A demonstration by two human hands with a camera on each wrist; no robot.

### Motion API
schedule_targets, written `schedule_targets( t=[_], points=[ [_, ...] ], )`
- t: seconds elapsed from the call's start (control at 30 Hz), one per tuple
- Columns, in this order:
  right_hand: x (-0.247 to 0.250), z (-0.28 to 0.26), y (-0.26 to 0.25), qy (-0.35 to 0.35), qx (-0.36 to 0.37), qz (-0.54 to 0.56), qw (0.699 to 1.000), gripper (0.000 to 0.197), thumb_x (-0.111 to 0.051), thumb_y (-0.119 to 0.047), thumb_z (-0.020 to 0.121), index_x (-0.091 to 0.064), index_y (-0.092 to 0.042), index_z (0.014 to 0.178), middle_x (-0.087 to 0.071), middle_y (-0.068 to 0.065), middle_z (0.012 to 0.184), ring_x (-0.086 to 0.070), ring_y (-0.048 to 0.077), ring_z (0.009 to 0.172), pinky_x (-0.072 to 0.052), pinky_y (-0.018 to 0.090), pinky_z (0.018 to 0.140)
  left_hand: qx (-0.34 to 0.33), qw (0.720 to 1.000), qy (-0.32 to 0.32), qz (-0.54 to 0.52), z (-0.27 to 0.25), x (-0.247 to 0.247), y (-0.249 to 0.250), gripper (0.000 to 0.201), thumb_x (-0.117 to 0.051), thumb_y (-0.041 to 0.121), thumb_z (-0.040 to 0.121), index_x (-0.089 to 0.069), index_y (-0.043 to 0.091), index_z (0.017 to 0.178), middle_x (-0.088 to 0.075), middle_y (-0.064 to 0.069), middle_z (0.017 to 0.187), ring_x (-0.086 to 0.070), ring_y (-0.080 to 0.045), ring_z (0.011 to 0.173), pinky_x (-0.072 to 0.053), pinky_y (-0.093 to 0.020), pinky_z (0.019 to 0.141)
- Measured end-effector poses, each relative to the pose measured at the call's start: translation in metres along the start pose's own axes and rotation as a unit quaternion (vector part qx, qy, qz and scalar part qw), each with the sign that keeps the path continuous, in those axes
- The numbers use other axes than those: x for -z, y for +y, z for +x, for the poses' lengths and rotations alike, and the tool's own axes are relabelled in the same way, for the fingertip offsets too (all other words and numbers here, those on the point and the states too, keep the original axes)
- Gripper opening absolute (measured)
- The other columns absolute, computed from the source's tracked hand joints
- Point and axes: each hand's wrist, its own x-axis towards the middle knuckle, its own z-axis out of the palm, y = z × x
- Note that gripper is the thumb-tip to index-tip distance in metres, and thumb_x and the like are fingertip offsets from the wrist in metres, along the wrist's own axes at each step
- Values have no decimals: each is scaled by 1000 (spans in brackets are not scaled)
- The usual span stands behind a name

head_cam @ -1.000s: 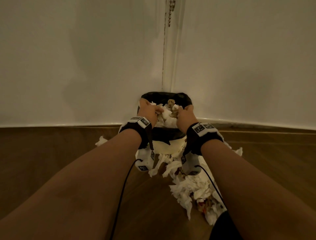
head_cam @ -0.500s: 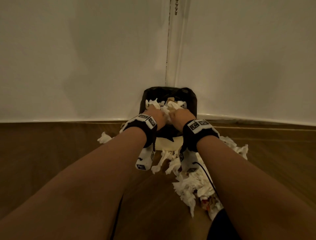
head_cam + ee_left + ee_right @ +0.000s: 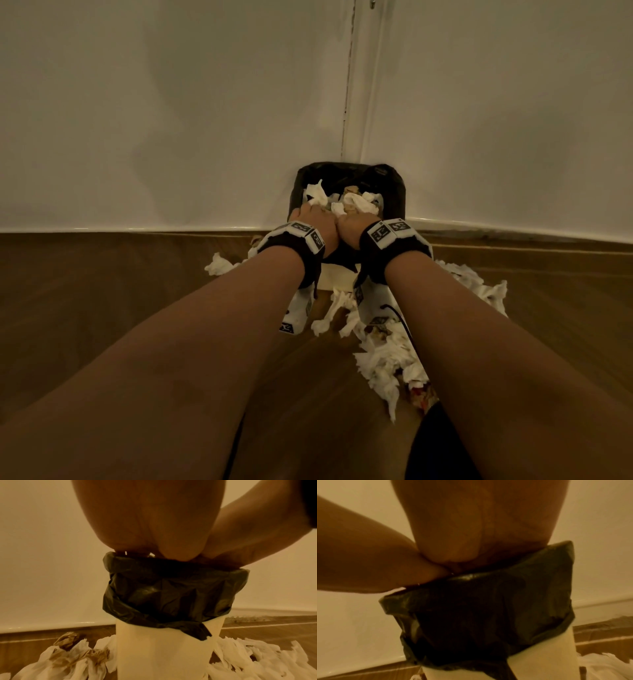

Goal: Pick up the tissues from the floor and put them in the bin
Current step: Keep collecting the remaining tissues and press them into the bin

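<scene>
A cream bin [image 3: 337, 275] lined with a black bag [image 3: 394, 192] stands in the corner, stuffed with crumpled white tissues [image 3: 363, 204]. My left hand [image 3: 313, 222] and right hand [image 3: 354, 224] sit side by side on its near rim. Their fingers curl down into the wad, and the fingertips are hidden inside. In the left wrist view, the left hand [image 3: 154, 550] presses on the bag's rim [image 3: 168, 588]. The right hand [image 3: 462, 554] does the same on the bag [image 3: 488, 608] in the right wrist view. More tissues [image 3: 387, 363] lie on the floor before the bin.
White walls meet right behind the bin. Loose tissues lie left of the bin [image 3: 219, 265] and to its right [image 3: 479, 287], some stained brown [image 3: 68, 662]. The floor is dark wood [image 3: 102, 308]. A dark shape [image 3: 442, 445] sits at the bottom edge.
Both hands have come closer together and sunk lower onto the bin's top, pushing the tissue wad down. The camera has drawn nearer to the bin.
</scene>
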Motion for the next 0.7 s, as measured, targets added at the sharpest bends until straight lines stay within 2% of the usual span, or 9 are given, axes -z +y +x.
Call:
schedule_targets(
  t=[0.13,0.2,0.27,0.33,0.4,0.47,0.5,0.63,0.7],
  points=[
    [21,-6,-11,12,-34,-24,999,56,-30,-36,99,-10,-23,150,-6,11,157,-9,37,143,-19,57,112,-7,998,8,-64,-8,11,-2,40,-39,32,96,-45,14,132,-40,-15,132,-49,-33,112,-40,-41,96],
    [32,-15,-19,29,-36,-7,999,57,-39,-33,96,-21,-17,148,-19,16,153,-22,40,139,-24,57,110,-18,992,19,-121,-11,19,-10,35,-36,29,99,-49,12,126,-44,-16,127,-51,-31,108,-44,-39,92],
    [42,-30,-22,54,-38,-40,997,51,-40,-30,93,-37,-11,140,-32,16,146,-33,41,131,-28,57,106,-18,983,73,-165,-16,27,-23,34,-31,27,100,-53,9,118,-51,-15,119,-52,-29,104,-43,-36,85],
    [49,-46,-22,108,-86,-49,989,49,-33,-38,92,-48,-13,132,-31,11,145,-36,40,126,-25,53,104,-1,974,128,-185,-23,33,-40,34,-28,27,99,-53,13,117,-53,-13,115,-54,-31,101,-45,-38,86],
    [55,-60,-28,208,-107,-48,971,47,-31,-39,95,-56,-11,123,-30,11,144,-38,39,122,-27,48,103,14,970,156,-186,-31,37,-59,32,-28,25,99,-54,17,117,-55,-11,113,-55,-30,100,-45,-39,86],
    [58,-66,-36,283,-61,-55,956,40,-32,-31,97,-58,-6,114,-39,15,134,-42,36,117,-37,45,98,26,969,167,-181,-38,38,-76,31,-29,23,98,-54,20,116,-56,-9,113,-55,-29,100,-43,-38,85],
    [60,-68,-40,297,-19,-48,954,36,-33,-27,98,-58,-5,112,-44,16,127,-45,35,114,-41,44,94,34,969,168,-178,-41,37,-82,31,-29,22,98,-54,21,116,-56,-8,113,-55,-29,101,-42,-38,85],
    [47,-81,-72,254,123,24,959,30,-33,-23,98,-58,-6,103,-62,13,102,-59,29,91,-49,35,74,79,977,128,-150,-59,15,-106,30,-34,18,95,-56,23,115,-56,-6,117,-55,-27,105,-42,-37,88],
    [30,-85,-90,210,164,50,963,30,-35,-23,97,-59,-6,100,-64,13,96,-60,28,84,-48,33,72,100,981,84,-140,-69,-4,-113,29,-38,19,94,-57,23,115,-57,-6,119,-55,-26,108,-44,-38,89]
  ],
)
